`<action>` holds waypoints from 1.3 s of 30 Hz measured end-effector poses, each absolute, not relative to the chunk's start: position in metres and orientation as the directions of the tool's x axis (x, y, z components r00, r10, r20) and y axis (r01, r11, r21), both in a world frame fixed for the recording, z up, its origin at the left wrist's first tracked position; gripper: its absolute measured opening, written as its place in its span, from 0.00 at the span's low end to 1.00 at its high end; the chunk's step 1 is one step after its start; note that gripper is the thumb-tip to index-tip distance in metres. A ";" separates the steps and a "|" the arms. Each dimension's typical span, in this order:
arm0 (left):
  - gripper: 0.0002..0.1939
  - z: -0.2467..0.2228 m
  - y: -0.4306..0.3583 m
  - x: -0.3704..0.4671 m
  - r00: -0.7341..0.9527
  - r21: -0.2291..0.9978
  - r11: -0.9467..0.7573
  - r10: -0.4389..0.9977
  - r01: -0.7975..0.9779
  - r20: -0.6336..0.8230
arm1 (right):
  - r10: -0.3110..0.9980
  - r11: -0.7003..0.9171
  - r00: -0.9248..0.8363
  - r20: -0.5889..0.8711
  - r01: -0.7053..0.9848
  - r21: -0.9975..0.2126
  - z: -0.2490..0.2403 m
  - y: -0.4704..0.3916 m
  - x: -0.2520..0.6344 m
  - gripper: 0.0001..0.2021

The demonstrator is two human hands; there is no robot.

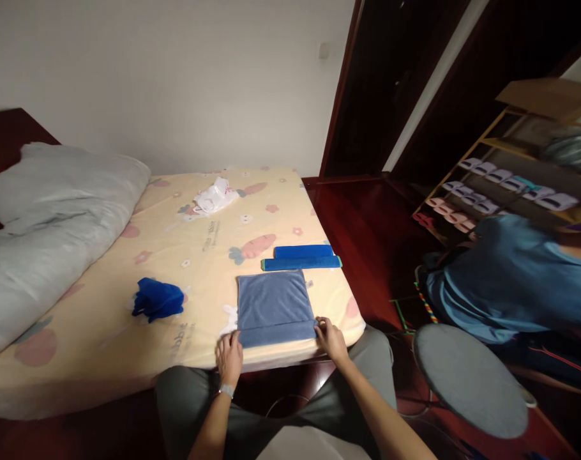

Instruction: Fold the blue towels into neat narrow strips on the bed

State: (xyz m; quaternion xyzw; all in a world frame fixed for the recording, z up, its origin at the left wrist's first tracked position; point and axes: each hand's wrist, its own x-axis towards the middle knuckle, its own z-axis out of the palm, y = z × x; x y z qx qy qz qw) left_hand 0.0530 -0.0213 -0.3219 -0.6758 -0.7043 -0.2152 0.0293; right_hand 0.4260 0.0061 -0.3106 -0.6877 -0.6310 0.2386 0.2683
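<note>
A grey-blue cloth (275,299) lies flat near the bed's front edge, its near edge folded over in a strip. My left hand (230,355) is closed at the cloth's near left corner. At the right end of the fold, my right hand (331,338) pinches the cloth's edge between thumb and fingers. Just beyond the cloth lie two narrow blue folded or rolled cloths, one (302,263) with green ends and another (304,251) behind it. A crumpled blue cloth (159,300) sits to the left.
The bed (204,249) has a patterned yellow sheet. On it are a white plastic bag (216,197) and a grey quilt (55,223) at the left. To the right are a round grey stool (470,380), a person in a blue shirt (515,278) and a shoe rack (491,137).
</note>
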 end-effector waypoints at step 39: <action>0.28 -0.317 -0.018 0.019 0.262 0.370 -0.354 0.925 0.859 0.276 | 0.919 0.391 -0.279 0.278 0.731 -0.559 -0.329 0.002 0.428 0.25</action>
